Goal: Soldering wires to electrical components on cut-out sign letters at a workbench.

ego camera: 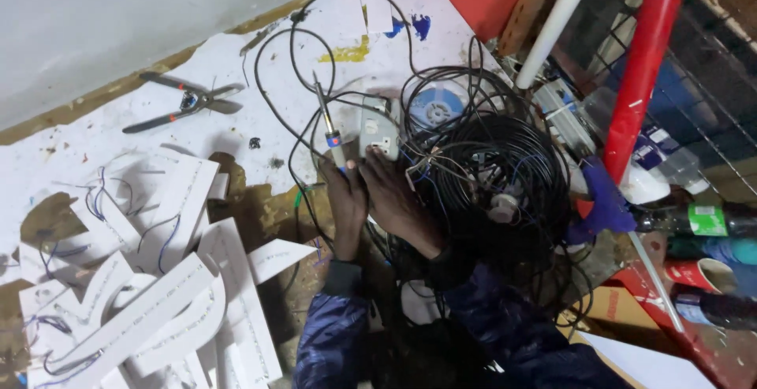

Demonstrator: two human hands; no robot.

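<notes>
My left hand (345,200) is closed around the blue handle of a soldering iron (327,125), whose tip points away from me over the white sheet. Just right of it, my right hand (398,200) reaches forward, its fingertips at the lower edge of a grey socket box (378,130). Thin wires run between the fingers and the box; I cannot tell if the hand grips any of them. Both arms wear dark blue sleeves.
A big coil of black cable (505,160) lies right of my hands, beside a blue-and-white spool (438,106). Cutters (188,103) lie at far left, white letter-shaped pieces with thin wires (158,286) at near left. A red pole (643,65), white pipe (556,22) and bottles (698,222) stand right.
</notes>
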